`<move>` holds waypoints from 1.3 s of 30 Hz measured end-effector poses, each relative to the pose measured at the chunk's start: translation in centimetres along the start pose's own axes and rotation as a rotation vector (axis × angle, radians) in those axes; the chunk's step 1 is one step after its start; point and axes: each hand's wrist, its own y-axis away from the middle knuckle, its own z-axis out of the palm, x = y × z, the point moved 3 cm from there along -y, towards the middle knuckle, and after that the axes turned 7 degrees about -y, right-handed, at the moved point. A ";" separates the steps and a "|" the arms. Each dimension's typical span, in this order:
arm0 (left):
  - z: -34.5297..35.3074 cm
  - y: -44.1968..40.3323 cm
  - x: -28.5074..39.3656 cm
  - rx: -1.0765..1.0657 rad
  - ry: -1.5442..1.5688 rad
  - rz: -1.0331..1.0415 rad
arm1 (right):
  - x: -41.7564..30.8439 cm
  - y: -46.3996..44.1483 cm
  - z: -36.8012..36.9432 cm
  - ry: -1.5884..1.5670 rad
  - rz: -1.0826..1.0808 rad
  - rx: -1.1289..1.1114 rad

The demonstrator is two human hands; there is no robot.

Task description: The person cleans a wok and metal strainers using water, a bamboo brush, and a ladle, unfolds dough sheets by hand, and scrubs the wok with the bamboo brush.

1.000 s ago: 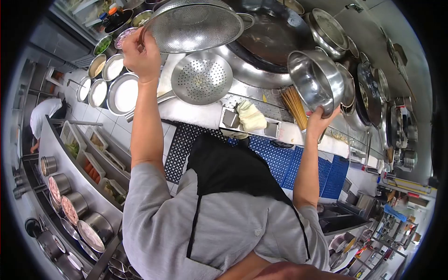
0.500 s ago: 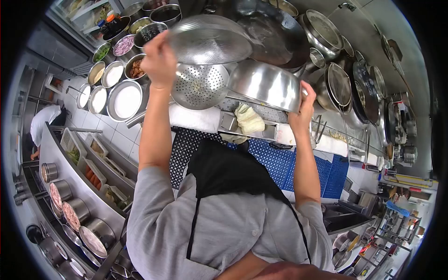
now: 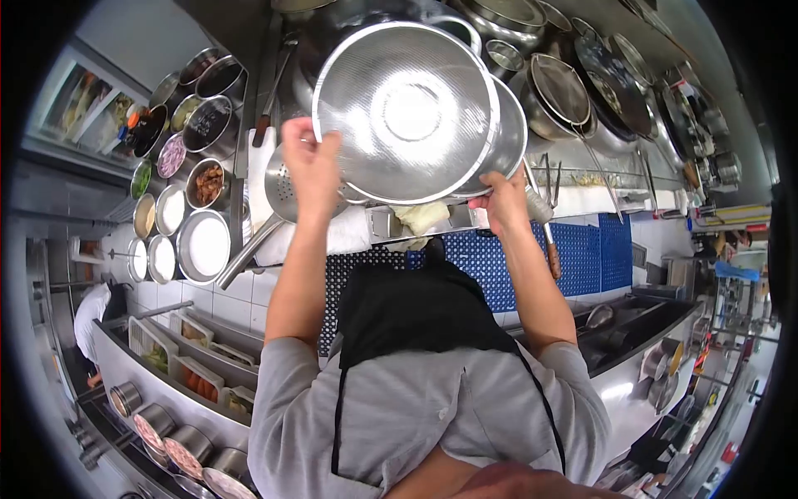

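A large mesh colander [image 3: 366,108] shows its round inside to me. My left hand [image 3: 312,166] is closed on its left rim. Beneath it, a stainless steel bowl [image 3: 510,137] sticks out at the right and is otherwise hidden. My right hand [image 3: 504,200] pinches the bowl's lower right rim, close to the colander's edge. A perforated ladle [image 3: 281,187] lies left of the colander, partly behind my left hand, its long handle [image 3: 249,254] pointing down left. Below the colander is a crumpled pale yellow cloth [image 3: 421,218].
A dark wok [image 3: 332,37] sits behind the colander. At left stand several steel containers, one with white powder or grains [image 3: 204,241] and one with brown pieces [image 3: 208,183]. Strainers [image 3: 561,87] and pans are at right. A person [image 3: 91,320] bends at far left.
The colander has swung from nearly edge-on to facing me and now overlaps the bowl. The bowl has tipped from side-on to its open side showing. My view has shifted.
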 end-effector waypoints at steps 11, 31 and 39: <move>7.6 3.6 -1.3 -0.328 -0.330 0.106 | 0.7 4.5 -5.6 -0.063 0.052 0.121; 30.6 21.3 -4.3 -1.253 -0.246 0.036 | -3.0 18.1 -28.6 0.227 -0.160 0.711; 43.1 30.8 -4.6 -1.485 -0.358 0.217 | -5.5 22.6 -39.7 0.235 -0.008 0.959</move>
